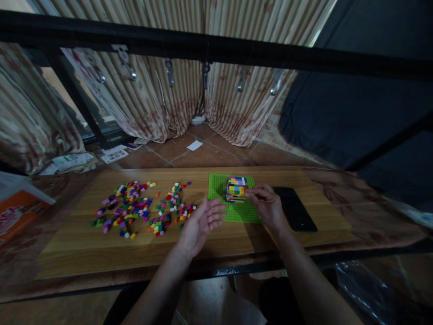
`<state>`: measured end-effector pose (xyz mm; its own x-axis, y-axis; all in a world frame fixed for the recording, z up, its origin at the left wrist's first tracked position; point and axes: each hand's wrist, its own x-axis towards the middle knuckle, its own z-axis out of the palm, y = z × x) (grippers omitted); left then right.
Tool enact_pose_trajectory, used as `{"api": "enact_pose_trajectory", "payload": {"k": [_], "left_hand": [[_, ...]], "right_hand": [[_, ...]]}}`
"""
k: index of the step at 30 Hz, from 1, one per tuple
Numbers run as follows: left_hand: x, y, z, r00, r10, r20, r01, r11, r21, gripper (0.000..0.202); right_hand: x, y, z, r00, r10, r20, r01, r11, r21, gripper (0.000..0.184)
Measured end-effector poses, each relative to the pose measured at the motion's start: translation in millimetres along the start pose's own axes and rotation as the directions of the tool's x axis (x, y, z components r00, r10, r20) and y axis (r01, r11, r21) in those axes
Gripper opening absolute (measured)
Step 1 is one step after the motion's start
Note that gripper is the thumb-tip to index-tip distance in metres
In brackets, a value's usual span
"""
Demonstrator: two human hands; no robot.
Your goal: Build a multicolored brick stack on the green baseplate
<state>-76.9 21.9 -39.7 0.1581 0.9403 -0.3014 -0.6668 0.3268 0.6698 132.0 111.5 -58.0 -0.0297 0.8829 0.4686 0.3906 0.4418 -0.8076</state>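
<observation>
Two hands in shot: left hand (203,221), right hand (267,205). One board (84,243). One green baseplate (237,215), one brick cube (236,188), one phone (296,210). Loose bricks (128,207): far too many to count, in two rough patches. Five clips (169,72) on the rail, one orange box (16,214).

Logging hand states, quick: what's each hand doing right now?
Left hand: open, holding nothing.
Right hand: fingertips on the brick cube; grip cannot be told.
</observation>
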Motion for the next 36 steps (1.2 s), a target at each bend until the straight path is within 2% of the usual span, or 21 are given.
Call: {"api": "enact_pose_trajectory", "payload": {"k": [4,6,9,11,15,18,24,26,28,29,31,34,36], "left_hand": [[-3.2,11.8,-0.5,0.999,0.029,-0.03,-0.03,0.999,-0.027,0.046],[-4.2,20.7,-3.8,0.997,0.06,-0.056,-0.063,0.997,-0.045,0.044],[-6.1,36.9,-14.6,0.979,0.14,-0.149,-0.148,0.988,-0.045,0.04],[-8.5,48.0,-24.8,0.946,0.199,-0.255,-0.206,0.979,-0.002,0.033],[-15.5,64.9,-46.8,0.845,0.32,-0.429,-0.285,0.947,0.146,0.025],[-20.3,71.4,-58.7,0.793,0.402,-0.458,-0.342,0.916,0.211,0.025],[-27.3,77.1,-69.6,0.742,0.478,-0.471,-0.377,0.878,0.297,0.029],[-29.5,79.8,-73.7,0.707,0.506,-0.494,-0.393,0.862,0.32,0.032],[-32.0,83.1,-79.4,0.663,0.534,-0.525,-0.41,0.846,0.342,0.032],[-33.2,84.7,-82.7,0.64,0.548,-0.539,-0.419,0.837,0.353,0.032],[-35.9,87.6,-89.6,0.603,0.571,-0.558,-0.431,0.821,0.375,0.032],[-40.4,90.9,-98.3,0.565,0.59,-0.577,-0.45,0.806,0.384,0.032],[-44.3,93.5,-102.1,0.546,0.591,-0.594,-0.465,0.803,0.372,0.031]], "right_hand": [[9.9,-4.2,4.8,0.998,-0.032,-0.048,0.029,0.997,-0.074,0.048],[15.6,-6.8,13.1,1.0,-0.029,0.007,0.029,0.991,-0.134,0.057],[22.1,-9.1,26.5,0.99,-0.027,0.141,0.058,0.974,-0.218,0.06],[24.1,-9.4,31.6,0.973,-0.036,0.228,0.092,0.966,-0.24,0.057],[21.0,-11.5,31.0,0.938,-0.048,0.344,0.129,0.967,-0.217,0.052],[11.9,-17.6,27.9,0.917,-0.061,0.394,0.164,0.959,-0.233,0.052],[-10.2,-31.3,21.0,0.867,-0.069,0.493,0.232,0.932,-0.278,0.055],[-13.7,-39.2,19.3,0.877,-0.117,0.467,0.282,0.911,-0.301,0.056],[-17.4,-53.0,21.9,0.907,-0.188,0.376,0.318,0.892,-0.322,0.057],[-20.3,-62.0,25.9,0.922,-0.221,0.319,0.324,0.89,-0.321,0.056],[-29.7,-81.1,40.9,0.92,-0.263,0.29,0.341,0.903,-0.263,0.054],[-50.5,-99.6,79.2,0.873,-0.229,0.432,0.335,0.924,-0.186,0.056],[-64.0,-98.9,109.1,0.86,-0.194,0.471,0.326,0.921,-0.215,0.06]]}}
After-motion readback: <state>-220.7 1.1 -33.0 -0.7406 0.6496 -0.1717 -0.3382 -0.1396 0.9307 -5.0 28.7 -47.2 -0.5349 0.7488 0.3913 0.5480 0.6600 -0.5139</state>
